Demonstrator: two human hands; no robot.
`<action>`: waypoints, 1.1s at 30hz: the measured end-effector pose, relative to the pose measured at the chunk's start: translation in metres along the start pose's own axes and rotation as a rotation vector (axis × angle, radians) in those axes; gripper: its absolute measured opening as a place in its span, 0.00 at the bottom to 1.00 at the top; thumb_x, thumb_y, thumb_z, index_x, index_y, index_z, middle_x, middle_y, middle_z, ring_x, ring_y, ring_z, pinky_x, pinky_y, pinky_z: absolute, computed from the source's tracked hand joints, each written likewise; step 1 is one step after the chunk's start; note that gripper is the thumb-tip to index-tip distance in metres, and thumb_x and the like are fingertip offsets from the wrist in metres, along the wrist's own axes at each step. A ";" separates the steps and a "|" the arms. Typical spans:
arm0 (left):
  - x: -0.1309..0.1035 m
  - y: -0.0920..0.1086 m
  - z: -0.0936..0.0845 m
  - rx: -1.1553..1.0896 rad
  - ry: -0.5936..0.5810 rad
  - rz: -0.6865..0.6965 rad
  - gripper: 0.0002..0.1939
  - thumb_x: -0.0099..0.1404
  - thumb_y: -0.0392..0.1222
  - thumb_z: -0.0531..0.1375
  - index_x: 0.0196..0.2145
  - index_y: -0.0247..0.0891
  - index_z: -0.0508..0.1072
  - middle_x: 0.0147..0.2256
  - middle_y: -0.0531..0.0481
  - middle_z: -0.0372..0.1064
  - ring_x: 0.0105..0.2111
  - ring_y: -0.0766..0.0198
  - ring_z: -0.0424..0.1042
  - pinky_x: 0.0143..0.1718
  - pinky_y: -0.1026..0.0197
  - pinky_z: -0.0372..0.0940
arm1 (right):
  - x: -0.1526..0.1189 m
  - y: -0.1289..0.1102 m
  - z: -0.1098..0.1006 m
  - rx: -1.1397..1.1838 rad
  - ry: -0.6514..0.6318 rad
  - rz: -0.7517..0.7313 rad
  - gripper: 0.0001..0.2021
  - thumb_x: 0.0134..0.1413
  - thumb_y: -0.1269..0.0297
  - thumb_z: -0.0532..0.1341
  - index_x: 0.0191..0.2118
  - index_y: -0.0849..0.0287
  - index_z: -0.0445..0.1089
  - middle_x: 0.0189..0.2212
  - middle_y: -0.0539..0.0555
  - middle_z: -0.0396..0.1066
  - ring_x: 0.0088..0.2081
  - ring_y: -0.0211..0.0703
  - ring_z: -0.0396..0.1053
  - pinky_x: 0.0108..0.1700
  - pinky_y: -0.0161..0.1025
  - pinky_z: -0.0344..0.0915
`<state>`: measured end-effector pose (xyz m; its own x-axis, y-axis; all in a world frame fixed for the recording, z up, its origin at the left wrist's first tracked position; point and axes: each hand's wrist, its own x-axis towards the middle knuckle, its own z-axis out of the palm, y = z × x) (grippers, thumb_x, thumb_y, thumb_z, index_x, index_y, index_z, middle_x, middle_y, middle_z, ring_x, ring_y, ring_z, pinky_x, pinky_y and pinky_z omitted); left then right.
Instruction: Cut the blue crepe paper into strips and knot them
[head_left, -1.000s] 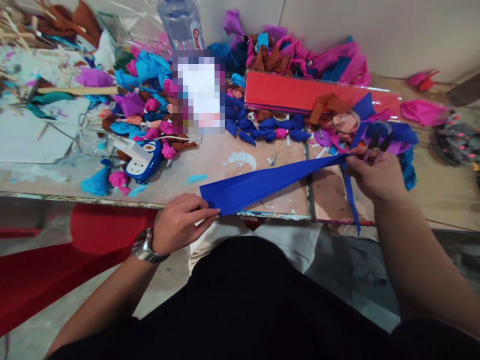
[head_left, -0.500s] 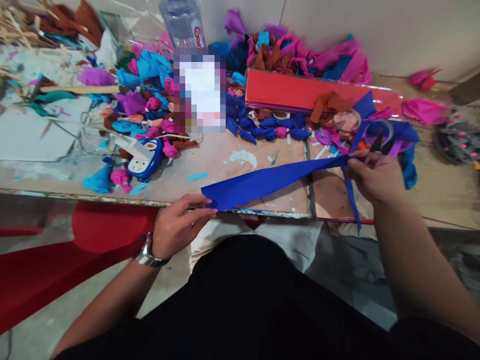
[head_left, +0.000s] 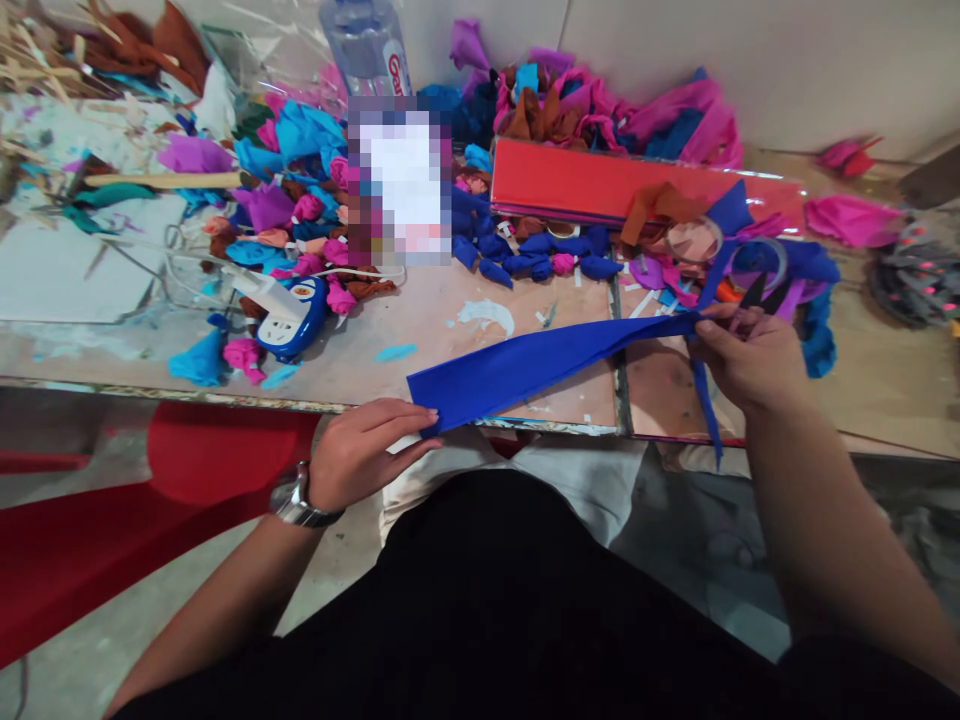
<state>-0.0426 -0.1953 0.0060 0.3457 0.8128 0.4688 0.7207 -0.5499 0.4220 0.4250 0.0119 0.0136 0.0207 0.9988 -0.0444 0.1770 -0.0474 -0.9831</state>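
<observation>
Table (head_left: 420, 320), paint-marked, busy along the back.
White smear (head_left: 487, 309) and blue smear (head_left: 395, 353) mid-top; dark seam (head_left: 618, 375) right of them. Lying on it: pale sheet (head_left: 75, 280) far left, socket block (head_left: 292, 320), light-blue twist (head_left: 199, 354) touching pink twist (head_left: 244, 360) near the front edge, dark-blue twists (head_left: 496, 274) centre.

The left hand (head_left: 367, 450) lay back upward, fingers stretched to the right, the thumb beneath them in a flat pinch. The right hand (head_left: 754, 360), set farther forward, had its thumb against curled fingers (their tips partly hidden). The left forearm (head_left: 236, 585) and right forearm (head_left: 817, 490) slanted inward, wrists well apart.
</observation>
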 end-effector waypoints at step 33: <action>0.042 -0.043 -0.040 -0.012 0.362 -0.066 0.14 0.59 0.28 0.72 0.42 0.38 0.84 0.38 0.47 0.82 0.38 0.64 0.79 0.41 0.62 0.72 | 0.010 -0.024 0.016 0.193 -0.023 -0.084 0.25 0.26 0.53 0.85 0.33 0.56 0.82 0.21 0.46 0.69 0.20 0.34 0.64 0.23 0.34 0.63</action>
<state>-0.0832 -0.1450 0.0390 0.0616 0.7271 0.6838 0.7268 -0.5022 0.4685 0.4052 0.0233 0.0342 -0.0090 0.9993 0.0373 -0.0151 0.0372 -0.9992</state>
